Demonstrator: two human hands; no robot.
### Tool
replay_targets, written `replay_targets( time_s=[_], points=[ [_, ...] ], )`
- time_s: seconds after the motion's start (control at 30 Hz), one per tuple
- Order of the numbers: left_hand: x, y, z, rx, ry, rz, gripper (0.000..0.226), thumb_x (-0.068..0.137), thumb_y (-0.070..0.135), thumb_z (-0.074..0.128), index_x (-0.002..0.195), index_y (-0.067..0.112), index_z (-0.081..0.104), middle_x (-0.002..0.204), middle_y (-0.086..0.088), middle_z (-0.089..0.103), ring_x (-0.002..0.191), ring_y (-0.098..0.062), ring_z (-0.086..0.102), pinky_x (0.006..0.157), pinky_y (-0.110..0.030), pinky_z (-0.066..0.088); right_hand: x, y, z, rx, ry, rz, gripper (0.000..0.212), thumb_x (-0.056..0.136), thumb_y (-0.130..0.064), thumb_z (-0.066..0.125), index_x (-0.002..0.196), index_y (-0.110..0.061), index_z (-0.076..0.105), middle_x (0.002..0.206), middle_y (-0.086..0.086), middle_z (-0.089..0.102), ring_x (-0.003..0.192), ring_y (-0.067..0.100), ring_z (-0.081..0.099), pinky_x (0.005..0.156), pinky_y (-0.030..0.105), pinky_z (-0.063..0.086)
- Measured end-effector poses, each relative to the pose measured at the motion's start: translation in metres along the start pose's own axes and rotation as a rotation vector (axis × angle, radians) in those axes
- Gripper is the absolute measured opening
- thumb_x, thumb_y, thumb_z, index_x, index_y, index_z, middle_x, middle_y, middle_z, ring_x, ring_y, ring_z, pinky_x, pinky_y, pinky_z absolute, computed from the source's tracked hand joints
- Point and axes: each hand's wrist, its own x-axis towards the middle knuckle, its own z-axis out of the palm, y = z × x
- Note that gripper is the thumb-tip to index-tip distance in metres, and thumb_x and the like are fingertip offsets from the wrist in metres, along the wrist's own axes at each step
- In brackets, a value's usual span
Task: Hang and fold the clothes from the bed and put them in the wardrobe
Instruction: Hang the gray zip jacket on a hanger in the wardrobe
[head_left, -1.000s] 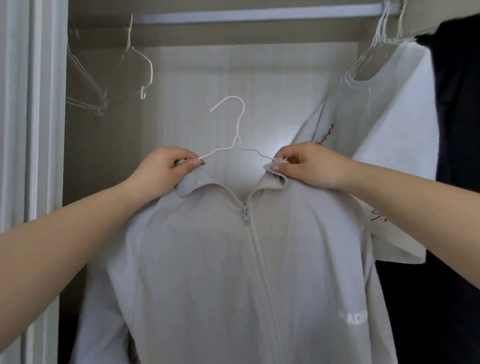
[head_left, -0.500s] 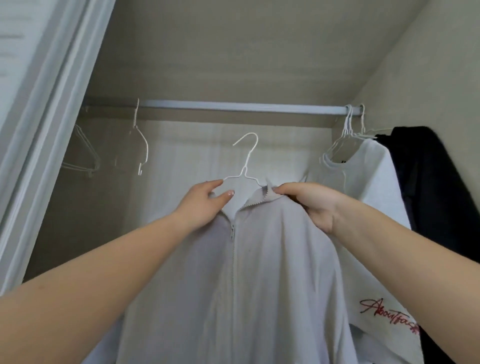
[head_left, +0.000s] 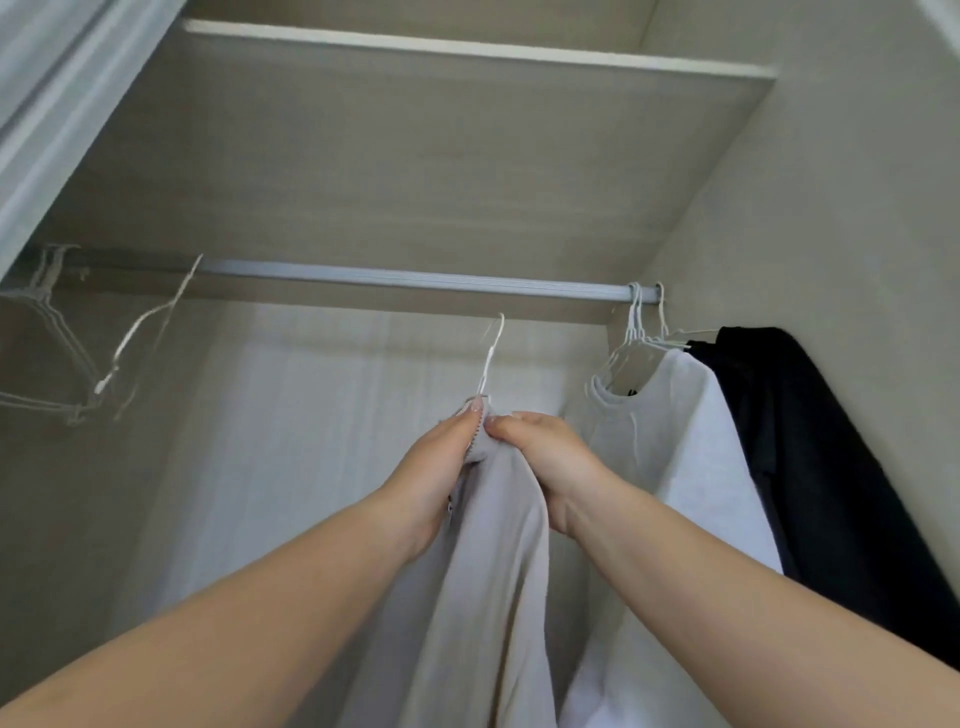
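Raised closer to the ribbed rail (head_left: 405, 280) — both hands (head_left: 441, 467) (head_left: 550, 462) pinch the grey zip jacket's (head_left: 493, 571) collar, thin wire hanger (head_left: 491, 358) hook just below.

Left hand (head_left: 436, 467) and right hand (head_left: 550, 462) gripping grey zip jacket (head_left: 493, 571) collar, white hanger (head_left: 491, 358) hook just below rail (head_left: 395, 278), white shirt (head_left: 691, 441) and black garment (head_left: 810, 457) hanging at right

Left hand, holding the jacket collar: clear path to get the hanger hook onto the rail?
Probably yes. The left hand and right hand grip the jacket collar just below the hanger hook, which sits under a bare stretch of rail; nothing hangs between them.
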Motion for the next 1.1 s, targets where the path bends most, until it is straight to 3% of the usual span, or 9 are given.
replay_targets(
  time_s=[0.1,0.3,0.4,0.47,0.53,0.7,0.77,0.9,1.1],
  points=[
    [0.015,0.003,0.014,-0.008,0.026,0.059,0.035,0.095,0.046,0.049,0.107,0.022,0.070,0.099,-0.003,0.075,0.095,-0.018,0.070,0.090,-0.036,0.053,0.024,-0.010,-0.008,-0.004,0.063,-0.033,0.009,0.088,0.000,0.056,0.081,0.001,0.061,0.069,0.018,0.066,0.054,0.025,0.065,0.050,0.028,0.054],
    [0.046,0.001,0.043,0.031,-0.009,0.206,0.025,0.097,0.029,0.052,0.119,0.031,0.063,0.109,-0.004,0.072,0.105,-0.025,0.066,0.099,-0.046,0.048,0.075,-0.026,-0.031,-0.078,0.196,-0.134,0.013,0.087,0.001,0.054,0.077,-0.004,0.061,0.076,0.017,0.064,0.067,0.028,0.062,0.073,0.038,0.054],
    [0.057,0.001,0.051,0.102,-0.049,0.348,0.031,0.097,0.020,0.052,0.119,0.042,0.057,0.111,0.018,0.068,0.110,-0.005,0.062,0.094,-0.021,0.048,0.092,-0.035,-0.043,-0.086,0.234,-0.186,0.020,0.088,0.003,0.053,0.071,-0.006,0.059,0.067,0.014,0.060,0.061,0.026,0.058,0.071,0.038,0.052],
    [0.064,0.002,0.053,0.160,-0.051,0.387,0.046,0.095,0.020,0.055,0.132,0.044,0.043,0.118,0.034,0.052,0.113,0.010,0.050,0.089,-0.007,0.040,0.102,-0.042,-0.053,-0.078,0.275,-0.216,0.021,0.087,0.003,0.054,0.068,-0.006,0.057,0.065,0.013,0.059,0.060,0.026,0.057,0.069,0.037,0.051],
    [0.072,0.005,0.055,0.233,-0.058,0.396,0.061,0.093,0.024,0.059,0.145,0.036,0.031,0.130,0.028,0.039,0.120,0.010,0.039,0.096,-0.011,0.033,0.114,-0.050,-0.064,-0.069,0.314,-0.248,0.021,0.087,0.001,0.057,0.067,-0.006,0.057,0.064,0.012,0.059,0.059,0.025,0.057,0.066,0.034,0.050],
    [0.082,0.005,0.067,0.300,-0.118,0.403,0.060,0.092,0.025,0.061,0.146,0.029,0.035,0.148,0.014,0.039,0.133,0.002,0.037,0.113,-0.023,0.030,0.137,-0.057,-0.081,-0.099,0.376,-0.247,0.009,0.088,-0.006,0.058,0.089,0.001,0.064,0.075,0.016,0.062,0.068,0.028,0.060,0.069,0.033,0.050],
    [0.085,0.002,0.074,0.317,-0.143,0.414,0.058,0.094,0.019,0.058,0.147,0.024,0.034,0.149,0.012,0.039,0.135,0.001,0.036,0.113,-0.023,0.029,0.143,-0.054,-0.089,-0.111,0.397,-0.219,0.010,0.087,-0.009,0.060,0.082,-0.002,0.062,0.074,0.014,0.062,0.070,0.027,0.060,0.067,0.032,0.049],
    [0.092,-0.001,0.082,0.365,-0.178,0.416,0.053,0.096,0.012,0.053,0.146,0.017,0.036,0.148,0.008,0.041,0.133,0.000,0.039,0.100,-0.004,0.029,0.150,-0.049,-0.105,-0.137,0.473,-0.207,0.015,0.086,-0.012,0.061,0.073,-0.004,0.060,0.077,0.015,0.063,0.079,0.028,0.062,0.075,0.037,0.051],
    [0.094,-0.011,0.096,0.398,-0.242,0.417,0.041,0.099,0.010,0.045,0.138,0.024,0.045,0.131,0.019,0.053,0.117,0.011,0.049,0.104,-0.009,0.033,0.142,-0.047,-0.123,-0.200,0.547,-0.169,0.021,0.086,-0.010,0.057,0.066,-0.004,0.055,0.061,0.007,0.054,0.055,0.018,0.051,0.052,0.024,0.038]
  ],
)
